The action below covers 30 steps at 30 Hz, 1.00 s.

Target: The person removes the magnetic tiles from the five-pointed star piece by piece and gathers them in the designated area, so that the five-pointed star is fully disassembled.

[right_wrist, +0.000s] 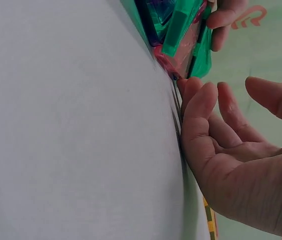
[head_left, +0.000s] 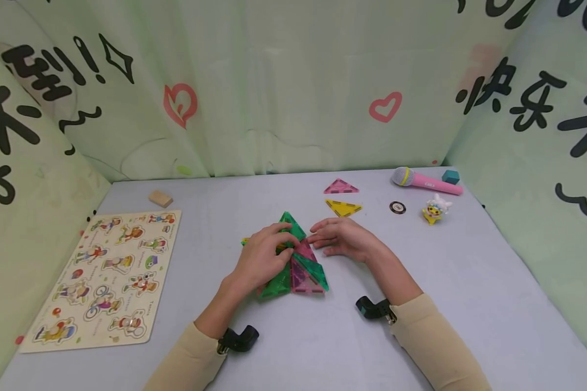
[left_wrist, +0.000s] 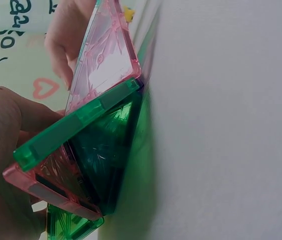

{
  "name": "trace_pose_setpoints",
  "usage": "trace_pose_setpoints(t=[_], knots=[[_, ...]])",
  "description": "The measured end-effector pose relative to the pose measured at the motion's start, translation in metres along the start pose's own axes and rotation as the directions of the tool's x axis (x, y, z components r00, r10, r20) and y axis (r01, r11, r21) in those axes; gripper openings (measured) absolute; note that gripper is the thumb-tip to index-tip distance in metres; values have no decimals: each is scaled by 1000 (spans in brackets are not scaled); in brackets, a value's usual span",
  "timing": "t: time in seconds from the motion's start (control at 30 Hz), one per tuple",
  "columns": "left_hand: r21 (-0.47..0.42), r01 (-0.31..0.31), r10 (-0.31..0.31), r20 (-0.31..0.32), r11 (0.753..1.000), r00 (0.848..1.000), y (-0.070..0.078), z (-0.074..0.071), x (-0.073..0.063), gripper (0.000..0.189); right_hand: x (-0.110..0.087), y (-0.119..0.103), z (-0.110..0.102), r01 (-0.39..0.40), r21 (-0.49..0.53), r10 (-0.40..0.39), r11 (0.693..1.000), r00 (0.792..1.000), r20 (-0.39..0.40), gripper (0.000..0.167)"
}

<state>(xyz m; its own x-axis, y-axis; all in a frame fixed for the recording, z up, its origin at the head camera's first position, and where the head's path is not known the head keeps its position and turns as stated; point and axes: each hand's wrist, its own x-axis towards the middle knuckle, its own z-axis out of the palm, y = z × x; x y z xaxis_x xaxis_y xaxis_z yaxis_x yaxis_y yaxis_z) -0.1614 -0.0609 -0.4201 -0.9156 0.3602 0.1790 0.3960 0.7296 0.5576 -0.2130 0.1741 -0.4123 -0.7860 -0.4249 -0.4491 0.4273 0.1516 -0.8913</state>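
A low structure of see-through green and pink magnetic tiles (head_left: pixel 307 281) stands on the table in the middle of the head view. My left hand (head_left: pixel 264 252) lies over its top and grips it, fingers and thumb bent around the upper tiles. Part of the structure is hidden beneath that hand. In the left wrist view, green and pink triangular tiles (left_wrist: pixel 108 150) lean together at angles. My right hand (head_left: pixel 347 239) is at the structure's right side, its relaxed fingertips (right_wrist: pixel 193 85) by a pink tile's lower corner; whether they touch it I cannot tell.
Beyond my hands lie a pink triangular tile (head_left: pixel 341 187) and a yellow one (head_left: pixel 343 208). At the back right are a toy microphone (head_left: pixel 428 180), a teal block (head_left: pixel 450 176), a round black disc (head_left: pixel 398 207) and a figurine (head_left: pixel 435 209). A picture puzzle board (head_left: pixel 163 260) and wooden block (head_left: pixel 160 198) lie left.
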Motion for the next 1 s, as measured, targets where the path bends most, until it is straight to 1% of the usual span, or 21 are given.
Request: trace_pose_setpoints(t=[0.13,0.3,0.43,0.57,0.7,0.87,0.93,1.0], knots=[[-12,13,-13,-3,1000,1000,0,-1,-1,16,2,1,-2,5,50,-6,999,1000,18,35],[-25,30,-30,5,999,1000,2,-4,-1,16,2,2,-5,7,116,-12,993,999,42,24],[-27,36,-36,-3,999,999,1,-4,-2,15,3,3,-5,23,165,-34,986,997,67,17],[-20,43,-43,-3,999,999,1,-4,-2,16,4,6,-4,31,218,-48,976,996,72,12],[-21,44,-44,3,999,999,1,-3,-2,16,5,9,-3,34,248,-51,968,997,61,11],[-12,29,-29,-2,1000,1000,1,-3,-2,16,4,10,-2,74,229,-86,971,995,43,14],[-5,25,-25,-3,1000,1000,1,-2,-2,15,3,10,0,93,198,-102,976,994,35,16],[-1,23,-23,-4,1000,1000,1,-2,-1,15,3,8,3,108,143,-112,984,993,23,18]])
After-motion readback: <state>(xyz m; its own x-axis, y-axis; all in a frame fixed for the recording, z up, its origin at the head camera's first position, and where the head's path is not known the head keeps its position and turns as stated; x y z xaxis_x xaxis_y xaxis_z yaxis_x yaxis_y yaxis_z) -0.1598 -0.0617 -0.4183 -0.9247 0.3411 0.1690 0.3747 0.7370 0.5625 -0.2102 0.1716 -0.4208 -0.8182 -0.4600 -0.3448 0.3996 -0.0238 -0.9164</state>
